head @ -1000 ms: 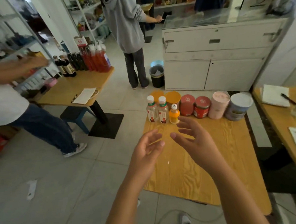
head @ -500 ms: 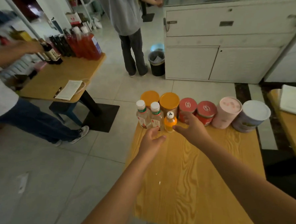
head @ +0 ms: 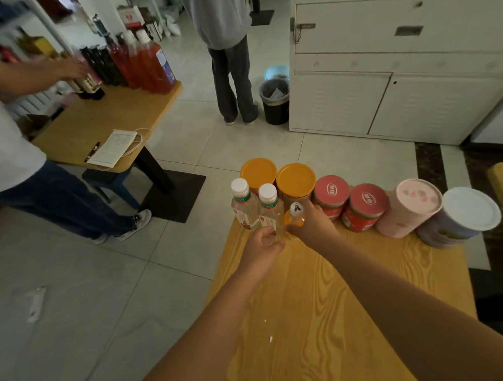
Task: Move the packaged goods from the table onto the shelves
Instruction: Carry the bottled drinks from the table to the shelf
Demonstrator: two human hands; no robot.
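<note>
**Small orange plastic bottle** [head: 295, 218], white cap with a dark mark on top. It stands near the far left corner of the light wooden desk [head: 324, 317]. The right hand [head: 315, 226] is clamped around its body from the right, fingers curled behind it.

**Nearer clear plastic bottle** [head: 270, 208], white cap, green-and-red label, pale liquid. It stands just left of the orange bottle. The left hand [head: 263, 246] grips its lower part, fingers wrapped at the base.

**Farther clear plastic bottle** [head: 243, 204], same kind, touching the first on its left at the desk's corner.

**Remaining goods, along the far edge.**
- Behind the bottles stand the orange-lidded jars [head: 295, 180], two side by side.
- To their right come the red-lidded cans [head: 367, 201], two with red labels.
- Next is a pink cylindrical canister [head: 411, 208].
- Last is a white-lidded lavender tin [head: 468, 211].

**Surroundings.**
- A second wooden desk [head: 103, 116] at upper left carries dark glass bottles [head: 101, 64], red-liquid bottles [head: 150, 64] and a paper sheet [head: 114, 148].
- A person in a white shirt and jeans [head: 9, 150] reaches towards the dark bottles.
- Blurred metal shelves [head: 0, 37] stand behind that desk.
- A person in a grey top [head: 224, 20] stands beside a black waste bin [head: 275, 107], which sits against a white cabinet [head: 385, 101].
</note>
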